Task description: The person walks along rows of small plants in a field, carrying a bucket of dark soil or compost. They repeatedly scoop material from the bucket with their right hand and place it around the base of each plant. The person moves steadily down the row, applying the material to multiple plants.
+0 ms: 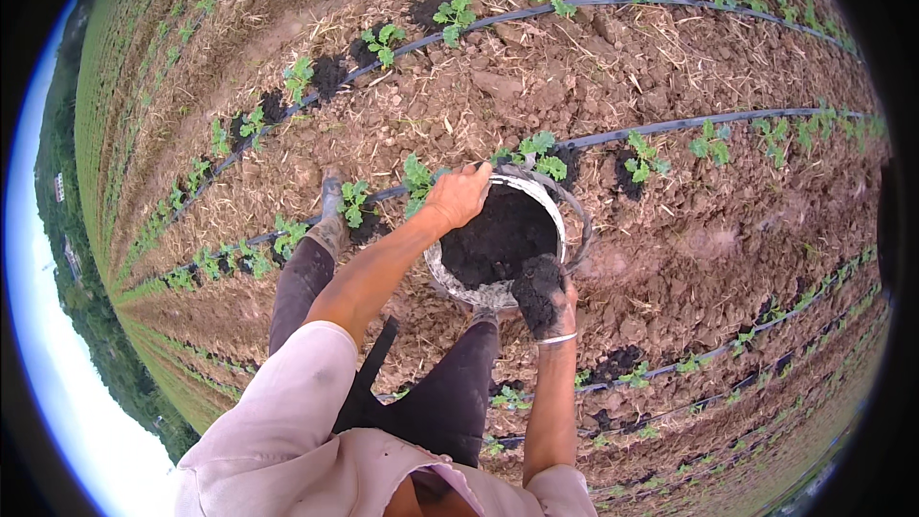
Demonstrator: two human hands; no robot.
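Note:
A round bucket with a pale, soil-smeared rim (pixel 442 273) is held in front of my legs, and dark loose soil (pixel 498 235) fills much of it. My left hand (pixel 461 195) is closed over its far left rim. At the near right edge of the bucket is my right hand (pixel 563 310), heavily coated in black soil and cupped around a dark clump (pixel 536 287); its fingers are mostly covered. A white band circles that wrist. The bucket's curved handle (pixel 583 220) hangs over the right side.
Young leafy plants (pixel 455 14) grow in rows along black drip hoses (pixel 661 131). Dark soil patches (pixel 328 75) lie beside several of them. Clods and straw cover the brown ground (pixel 498 86). My booted foot (pixel 331 201) stands beside a plant (pixel 354 201) at the left.

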